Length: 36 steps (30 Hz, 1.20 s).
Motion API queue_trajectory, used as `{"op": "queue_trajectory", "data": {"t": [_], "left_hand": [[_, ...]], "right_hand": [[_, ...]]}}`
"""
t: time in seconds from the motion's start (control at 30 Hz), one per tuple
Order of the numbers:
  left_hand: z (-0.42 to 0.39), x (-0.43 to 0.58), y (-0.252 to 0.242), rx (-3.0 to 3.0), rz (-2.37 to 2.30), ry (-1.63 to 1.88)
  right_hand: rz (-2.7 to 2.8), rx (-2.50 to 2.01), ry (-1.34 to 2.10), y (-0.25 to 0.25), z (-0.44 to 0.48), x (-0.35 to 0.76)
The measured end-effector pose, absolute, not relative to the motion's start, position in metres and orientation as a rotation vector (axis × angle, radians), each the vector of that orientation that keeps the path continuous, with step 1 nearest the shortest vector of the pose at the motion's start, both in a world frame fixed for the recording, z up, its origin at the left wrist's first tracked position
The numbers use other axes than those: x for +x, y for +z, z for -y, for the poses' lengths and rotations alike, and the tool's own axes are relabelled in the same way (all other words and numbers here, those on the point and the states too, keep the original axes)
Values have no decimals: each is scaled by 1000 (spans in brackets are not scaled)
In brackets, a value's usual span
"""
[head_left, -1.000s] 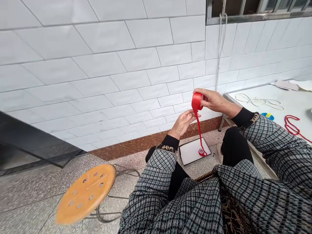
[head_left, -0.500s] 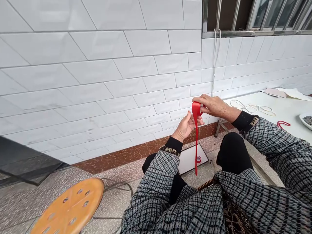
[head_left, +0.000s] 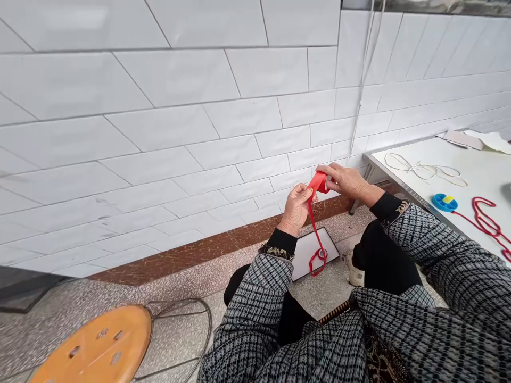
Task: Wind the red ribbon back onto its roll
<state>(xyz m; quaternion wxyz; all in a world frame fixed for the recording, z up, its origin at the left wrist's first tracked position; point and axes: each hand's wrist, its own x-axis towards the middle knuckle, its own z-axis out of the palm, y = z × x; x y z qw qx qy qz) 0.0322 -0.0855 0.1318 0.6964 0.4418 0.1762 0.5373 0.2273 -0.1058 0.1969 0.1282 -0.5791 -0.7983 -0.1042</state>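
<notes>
A roll of red ribbon point(head_left: 319, 182) is held up in front of me, between my knees and the tiled wall. My right hand point(head_left: 346, 181) grips the roll from the right, fingers over its top and into its side. Closed in a pinch, my left hand point(head_left: 297, 206) holds the ribbon strip just below the roll. From there the strip's loose tail point(head_left: 317, 231) hangs down and curls into a loop at its lower end. Behind the tail, a white flat box or tray point(head_left: 303, 255) with a dark rim lies on the floor.
On the right a white table point(head_left: 419, 186) carries a white cord point(head_left: 427, 169), a blue spool point(head_left: 444, 202), red cord point(head_left: 487, 221) and papers point(head_left: 475, 139). An orange round stool point(head_left: 96, 346) stands at lower left. The white tiled wall point(head_left: 179, 133) rises directly ahead.
My left hand has closed from open fingers onto the ribbon strip. The hanging tail now loops at its end. The view has shifted, showing the blue spool and more red cord on the table.
</notes>
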Motion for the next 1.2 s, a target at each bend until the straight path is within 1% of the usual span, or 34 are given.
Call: {"op": "queue_trajectory", "data": {"t": [0.17,0.3,0.4,0.57,0.77,0.93,1.2], "left_hand": [[63,16,114,900,-540,1134],[53,-1,100,989,-623,1118],[49,-10,94,1067,-680,1084],[47,-1,90,1105,-705,1097],[46,29,81,1167,-743,1074],[42,41,70,1236,-808,1112],[39,56,57,1260,-764,972]], "right_hand": [[2267,-1636,-120,149,56,216],[2218,-1535,61,114,26,210],[2142,-1392,248,99,12,209],[1892,-1330,583,93,1,218],[1311,-1326,1116,96,-4,227],[1040,-1346,1366,100,3,236],[657,-1168,1696,95,11,238]]}}
